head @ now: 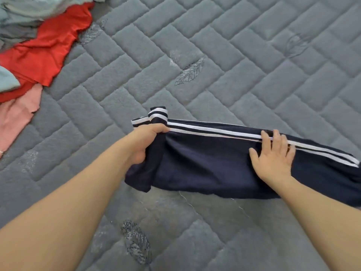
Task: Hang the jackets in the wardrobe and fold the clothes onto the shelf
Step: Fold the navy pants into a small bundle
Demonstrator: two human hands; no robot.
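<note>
A navy garment with two white side stripes (211, 163) lies stretched across the grey quilted bed, running from the middle to the right edge of the view. My left hand (145, 139) grips its bunched left end, where the striped cuff sticks up above my fist. My right hand (273, 155) rests flat on the garment further right, with the fingers straight and spread over the white stripes. The garment's far right end runs out of view.
A heap of loose clothes lies at the upper left: a red piece (48, 49), a pink piece (17, 118) and pale teal and grey pieces (21, 14). The grey quilted bed cover (234, 55) fills the view around them.
</note>
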